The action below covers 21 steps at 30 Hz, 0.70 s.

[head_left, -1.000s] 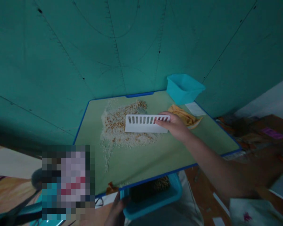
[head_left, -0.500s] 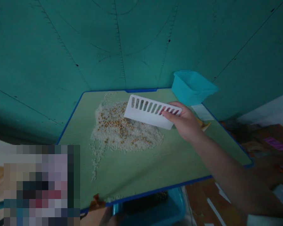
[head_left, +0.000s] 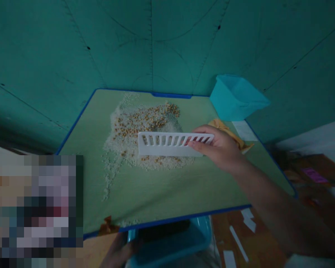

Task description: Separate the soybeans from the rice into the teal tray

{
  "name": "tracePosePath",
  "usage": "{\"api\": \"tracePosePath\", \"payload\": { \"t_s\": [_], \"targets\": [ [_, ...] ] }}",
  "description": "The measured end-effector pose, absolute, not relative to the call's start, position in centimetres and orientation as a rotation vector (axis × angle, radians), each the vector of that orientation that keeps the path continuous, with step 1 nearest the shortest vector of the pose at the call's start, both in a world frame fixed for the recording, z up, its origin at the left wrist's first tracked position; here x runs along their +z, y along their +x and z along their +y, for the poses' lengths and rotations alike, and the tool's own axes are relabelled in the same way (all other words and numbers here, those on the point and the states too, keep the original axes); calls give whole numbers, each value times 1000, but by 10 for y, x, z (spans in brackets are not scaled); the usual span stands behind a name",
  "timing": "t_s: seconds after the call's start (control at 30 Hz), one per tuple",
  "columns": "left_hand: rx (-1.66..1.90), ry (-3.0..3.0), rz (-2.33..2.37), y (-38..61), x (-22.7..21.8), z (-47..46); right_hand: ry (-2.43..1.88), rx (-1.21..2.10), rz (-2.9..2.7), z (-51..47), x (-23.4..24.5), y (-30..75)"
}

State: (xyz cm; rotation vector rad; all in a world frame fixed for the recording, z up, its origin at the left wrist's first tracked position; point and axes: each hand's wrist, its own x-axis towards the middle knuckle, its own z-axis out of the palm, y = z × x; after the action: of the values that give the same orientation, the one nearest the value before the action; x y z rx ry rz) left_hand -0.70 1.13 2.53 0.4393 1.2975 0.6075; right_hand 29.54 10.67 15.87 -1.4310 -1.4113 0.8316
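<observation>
My right hand [head_left: 222, 147] is closed around one end of a white slotted plastic strip [head_left: 170, 150]. The strip extends leftward across a spread of white rice-like grains [head_left: 167, 163] mixed with round yellow-brown beans [head_left: 128, 132]. Part of the pile is hidden behind it, and I cannot tell whether its lower edge touches the board [head_left: 162, 190]. Low in the view, my left hand [head_left: 121, 250], dark and blurred, has its fingers over the left rim of a blue tub [head_left: 181, 247] below the board's near edge.
A turquoise bin [head_left: 234, 98] stands at the board's back right corner. Near it lie an orange-yellow cloth-like item [head_left: 226, 130] and a white paper [head_left: 244, 130]. A green wall [head_left: 170, 59] rises behind. Brown tape [head_left: 107, 226] sits on the near left edge.
My right hand has brought the slotted strip toward me across the pile and levelled it. Beans behind it at the back right now show. The camera view has shifted slightly.
</observation>
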Motion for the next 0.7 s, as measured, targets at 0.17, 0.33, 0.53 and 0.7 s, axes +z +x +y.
{"api": "tracePosePath", "payload": {
  "t_s": [0.17, 0.33, 0.53, 0.7],
  "targets": [
    [558, 477, 1288, -6, 36, 16, -1423, 784, -1442, 100, 163, 296],
    [535, 453, 1147, -8, 40, 17, -1426, 751, -1433, 104, 157, 299],
    [441, 354, 963, -7, 38, 21, -1413, 789, -1440, 92, 155, 295],
    [377, 308, 864, -6, 39, 21, -1438, 733, -1466, 84, 159, 292]
  ]
}}
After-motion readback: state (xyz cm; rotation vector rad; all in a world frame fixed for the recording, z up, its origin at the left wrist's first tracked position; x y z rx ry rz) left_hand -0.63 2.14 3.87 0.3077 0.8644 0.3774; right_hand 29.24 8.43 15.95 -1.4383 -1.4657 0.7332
